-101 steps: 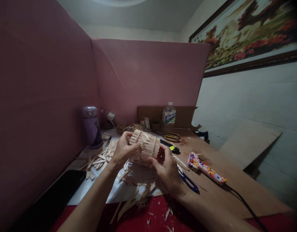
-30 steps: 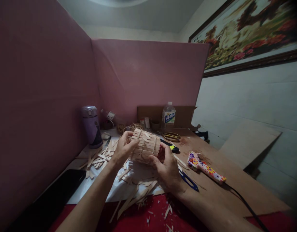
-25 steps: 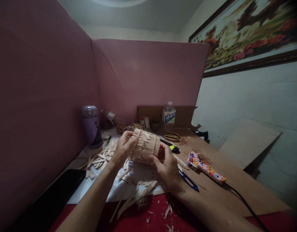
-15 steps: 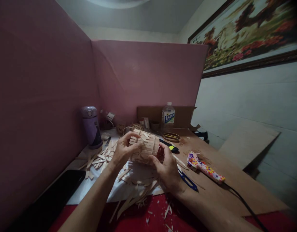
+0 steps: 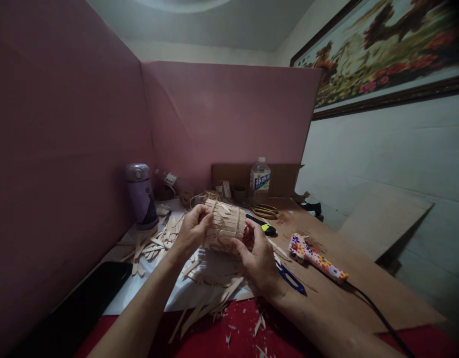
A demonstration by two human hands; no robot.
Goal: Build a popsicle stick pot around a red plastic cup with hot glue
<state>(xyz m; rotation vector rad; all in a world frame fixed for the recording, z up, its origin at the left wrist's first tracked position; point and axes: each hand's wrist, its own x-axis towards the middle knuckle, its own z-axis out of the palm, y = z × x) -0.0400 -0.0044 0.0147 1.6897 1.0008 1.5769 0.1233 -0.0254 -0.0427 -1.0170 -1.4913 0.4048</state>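
A tube-shaped piece covered in wooden craft sticks [image 5: 227, 222], tied round with bands of twine, lies on its side in mid-air over the table. My right hand [image 5: 261, 256] grips its right end, thumb below and fingers curled at the rim, where something red shows inside. At the left end, my left hand [image 5: 195, 228] is closed, its thumb and fingertips pinched at the edge by the twine band. Whether it has the twine, a stick or both is hidden. Loose craft sticks [image 5: 154, 246] lie scattered to the left and below, on white paper.
A floral glue gun [image 5: 317, 258] with a black cord lies at right. Near my right hand are blue-handled scissors [image 5: 292, 279] and a black-and-yellow cutter [image 5: 266, 228]. Behind stand a purple flask [image 5: 140, 196], a plastic bottle [image 5: 260, 181] and gold-handled scissors [image 5: 264, 212].
My left hand's fingers have drawn back from the top and side of the stick tube to its left edge and closed there. My right hand keeps its hold.
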